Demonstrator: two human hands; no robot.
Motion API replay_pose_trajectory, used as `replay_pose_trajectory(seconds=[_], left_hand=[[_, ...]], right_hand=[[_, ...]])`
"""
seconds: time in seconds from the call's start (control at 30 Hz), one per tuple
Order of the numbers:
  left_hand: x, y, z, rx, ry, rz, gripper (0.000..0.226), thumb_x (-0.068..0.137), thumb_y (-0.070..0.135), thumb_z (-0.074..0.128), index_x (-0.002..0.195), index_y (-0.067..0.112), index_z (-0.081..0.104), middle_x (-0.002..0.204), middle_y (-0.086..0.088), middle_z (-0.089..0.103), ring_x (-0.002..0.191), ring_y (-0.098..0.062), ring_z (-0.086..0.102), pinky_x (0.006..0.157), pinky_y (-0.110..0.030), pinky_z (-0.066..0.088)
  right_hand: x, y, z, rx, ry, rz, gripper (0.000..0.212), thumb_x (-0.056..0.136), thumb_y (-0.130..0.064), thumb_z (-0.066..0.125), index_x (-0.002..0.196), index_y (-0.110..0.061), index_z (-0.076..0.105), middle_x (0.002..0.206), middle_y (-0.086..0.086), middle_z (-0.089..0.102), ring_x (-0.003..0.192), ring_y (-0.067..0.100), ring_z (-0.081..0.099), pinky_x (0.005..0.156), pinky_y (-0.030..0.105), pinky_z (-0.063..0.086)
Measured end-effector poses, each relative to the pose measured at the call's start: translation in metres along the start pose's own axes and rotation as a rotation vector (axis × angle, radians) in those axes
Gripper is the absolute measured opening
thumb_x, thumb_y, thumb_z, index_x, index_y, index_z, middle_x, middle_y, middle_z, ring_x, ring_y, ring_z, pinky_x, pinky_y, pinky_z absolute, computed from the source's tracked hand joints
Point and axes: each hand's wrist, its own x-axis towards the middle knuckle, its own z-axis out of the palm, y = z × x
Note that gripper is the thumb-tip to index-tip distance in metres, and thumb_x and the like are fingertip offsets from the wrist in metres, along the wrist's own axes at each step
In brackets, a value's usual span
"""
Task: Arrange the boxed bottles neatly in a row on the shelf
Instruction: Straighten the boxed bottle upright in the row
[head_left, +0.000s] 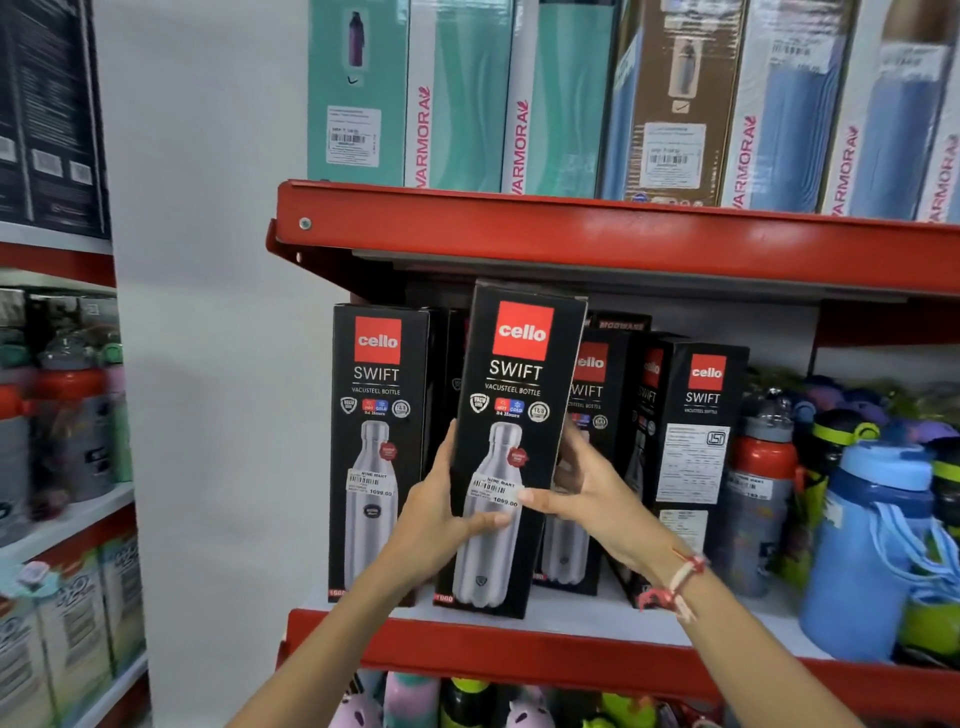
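Between my hands: the box (511, 447) stands on end, long axis upright but tipped a little, its top leaning toward my right hand.
Left hand (441, 512): wrapped on the box's left edge, thumb across the front, fingers behind.
Right hand (587, 499): partly open, fingers spread along the box's right side, thumb tip on the front by the price sticker.
Where it rests: foot on the shelf (597, 654) near the front lip, forward of the other boxes.
Beside my left hand: a neighbour box (376, 452) stands straight, with a gap between it and mine.
Behind my right hand: more boxes (696, 457), one turned askew.
Coming move, I judge: straighten the top, then slide it toward my left hand, flush with the neighbour; both hands are equally near.
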Motion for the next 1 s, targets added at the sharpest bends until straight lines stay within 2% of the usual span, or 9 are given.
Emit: replay_pose_trajectory(seconds=[0.1,0.27,0.37,0.47,0.63,0.73,0.83,0.93,1.0], left_hand=[[0.007,-0.011,0.002,0.018,0.054,-0.03,0.101,0.071,0.018,0.084,0.149,0.02,0.021,0.122,0.024,0.055,0.124,-0.005,0.05,0.09,0.0,0.034],[0.009,-0.027,0.006,0.04,0.084,-0.091,0.099,0.07,0.02,0.084,0.147,0.017,0.022,0.124,0.01,0.058,0.126,-0.015,0.051,0.096,-0.021,0.036],[0.012,-0.029,0.01,0.078,0.099,-0.112,0.106,0.07,0.024,0.084,0.15,0.016,0.014,0.133,0.003,0.057,0.128,-0.018,0.051,0.1,-0.026,0.04],[0.014,-0.027,0.014,0.124,0.102,-0.139,0.111,0.071,0.027,0.083,0.152,0.018,0.007,0.141,-0.005,0.054,0.129,-0.022,0.05,0.106,-0.036,0.042],[0.016,-0.024,0.014,0.215,0.104,-0.161,0.112,0.072,0.029,0.082,0.152,0.017,0.005,0.138,-0.011,0.057,0.125,-0.026,0.053,0.101,-0.035,0.045],[0.007,-0.014,0.022,0.279,0.188,-0.108,0.114,0.075,0.023,0.08,0.153,0.021,-0.003,0.151,-0.01,0.041,0.131,-0.027,0.048,0.104,-0.036,0.042],[-0.002,0.0,0.042,0.441,0.397,0.159,0.107,0.08,0.015,0.075,0.152,0.022,-0.004,0.162,-0.009,0.009,0.149,-0.026,0.017,0.117,-0.041,0.028],[0.008,0.005,0.065,0.562,0.497,0.372,0.091,0.081,0.013,0.074,0.151,0.016,0.017,0.158,-0.014,0.018,0.148,-0.028,0.019,0.116,-0.059,0.021],[0.016,0.009,0.078,0.604,0.51,0.371,0.075,0.083,0.019,0.071,0.146,0.013,0.031,0.154,-0.014,0.032,0.144,-0.027,0.027,0.114,-0.066,0.017]], right_hand=[[0.008,0.006,0.01,-0.072,-0.026,-0.022,0.102,0.082,-0.016,0.076,0.152,-0.045,0.007,0.159,-0.02,0.024,0.145,0.003,0.028,0.12,0.043,0.027],[0.014,0.017,0.021,-0.123,-0.008,-0.056,0.098,0.088,-0.011,0.069,0.15,-0.051,0.005,0.161,-0.022,0.017,0.147,0.001,0.019,0.121,0.046,0.023],[0.014,0.022,0.024,-0.12,0.044,-0.049,0.095,0.088,-0.01,0.069,0.148,-0.052,0.009,0.151,-0.032,0.027,0.138,-0.012,0.03,0.12,0.036,0.027],[0.011,0.025,0.024,-0.097,0.123,-0.029,0.091,0.087,-0.007,0.07,0.143,-0.053,0.015,0.137,-0.031,0.042,0.119,-0.024,0.043,0.107,0.012,0.035],[0.003,0.029,0.02,-0.145,0.157,-0.026,0.082,0.087,-0.018,0.071,0.147,-0.047,0.023,0.131,-0.023,0.054,0.124,-0.007,0.052,0.106,0.021,0.043],[-0.004,0.032,0.008,-0.243,0.399,-0.078,0.046,0.089,-0.03,0.066,0.132,-0.039,0.052,0.11,-0.018,0.067,0.101,-0.005,0.066,0.088,0.025,0.057],[-0.012,0.037,-0.016,-0.508,0.82,-0.168,0.034,0.089,-0.023,0.067,0.122,-0.027,0.059,0.109,-0.001,0.068,0.098,0.019,0.064,0.079,0.024,0.053],[-0.014,0.043,-0.037,-0.707,1.13,0.006,0.068,0.076,-0.029,0.079,0.134,-0.015,0.048,0.13,0.018,0.05,0.116,0.034,0.041,0.091,0.048,0.039],[-0.013,0.046,-0.045,-0.74,1.174,0.19,0.102,0.063,-0.041,0.086,0.145,-0.012,0.032,0.141,0.024,0.037,0.122,0.037,0.034,0.093,0.054,0.037]])
